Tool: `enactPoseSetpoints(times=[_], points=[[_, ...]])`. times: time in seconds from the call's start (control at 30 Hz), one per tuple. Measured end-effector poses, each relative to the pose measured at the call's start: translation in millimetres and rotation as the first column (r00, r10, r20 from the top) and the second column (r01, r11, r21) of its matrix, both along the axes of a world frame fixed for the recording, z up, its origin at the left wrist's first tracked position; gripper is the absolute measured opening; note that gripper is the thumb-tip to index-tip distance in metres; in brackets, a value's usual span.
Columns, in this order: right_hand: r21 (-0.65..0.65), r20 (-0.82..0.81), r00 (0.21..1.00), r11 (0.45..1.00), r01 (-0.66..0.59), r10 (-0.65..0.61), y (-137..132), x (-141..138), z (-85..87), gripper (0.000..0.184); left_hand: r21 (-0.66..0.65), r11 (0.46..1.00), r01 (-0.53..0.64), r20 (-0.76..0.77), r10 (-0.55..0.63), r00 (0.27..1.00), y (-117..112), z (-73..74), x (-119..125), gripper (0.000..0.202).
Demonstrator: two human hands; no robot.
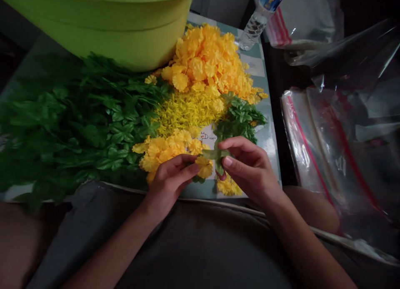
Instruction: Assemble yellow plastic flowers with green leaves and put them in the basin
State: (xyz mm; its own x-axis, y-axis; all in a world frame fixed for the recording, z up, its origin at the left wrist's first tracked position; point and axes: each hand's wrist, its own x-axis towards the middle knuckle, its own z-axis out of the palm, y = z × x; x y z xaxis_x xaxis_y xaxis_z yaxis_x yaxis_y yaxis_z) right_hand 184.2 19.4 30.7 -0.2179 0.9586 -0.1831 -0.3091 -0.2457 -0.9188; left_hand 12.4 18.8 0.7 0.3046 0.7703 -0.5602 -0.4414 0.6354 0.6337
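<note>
My left hand [171,178] pinches a small yellow artificial flower [205,167] between thumb and fingertips. In my right hand [250,166], thumb and forefinger are closed on a green artificial leaf [219,156] with several lobes. The leaf and the flower are held close together; whether they touch I cannot make out. Beneath my hands lie yellow-orange flower heads [167,149]. A heap of small yellow pieces [190,109] sits just beyond, and a bunch of green leaves [242,116] is beyond my right hand. A few yellow flowers [229,185] are under my right hand.
Dark green leaves [103,118] are piled on the left of the low table [270,155]. A large orange flower heap [208,59] stands at the back, beside a lime-green tub [125,34]. A water bottle [254,28] is at the far corner. Clear plastic bags [328,134] lie to the right.
</note>
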Motion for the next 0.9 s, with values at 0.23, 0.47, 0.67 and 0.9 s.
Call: enactPoseSetpoints(times=[0.23, 0.47, 0.67, 0.9], points=[[-0.024, -0.014, 0.994, 0.994, -0.106, 0.106, -0.9, -1.3, 5.1, 0.013, 0.035, 0.999, -0.018, -0.014, 0.018, 1.0, -0.6, -1.7, 1.9, 0.023], [-0.054, 0.086, 0.989, 0.992, -0.115, 0.12, -0.3, -6.0, 4.3, 0.012, 0.092, 0.996, 0.017, -0.066, -0.011, 0.998, -0.6, -1.9, 3.0, 0.021], [-0.082, 0.222, 0.963, 0.987, -0.14, 0.156, -1.2, -7.2, 2.4, 0.015, 0.068, 0.997, -0.028, -0.057, 0.032, 0.998, -2.5, -8.1, 2.4, 0.024], [0.051, 0.477, 0.87, 0.985, -0.167, 0.123, -2.5, -4.6, 5.4, 0.01, 0.003, 0.998, -0.061, -0.002, 0.061, 0.998, -3.2, -6.6, 4.1, 0.024]])
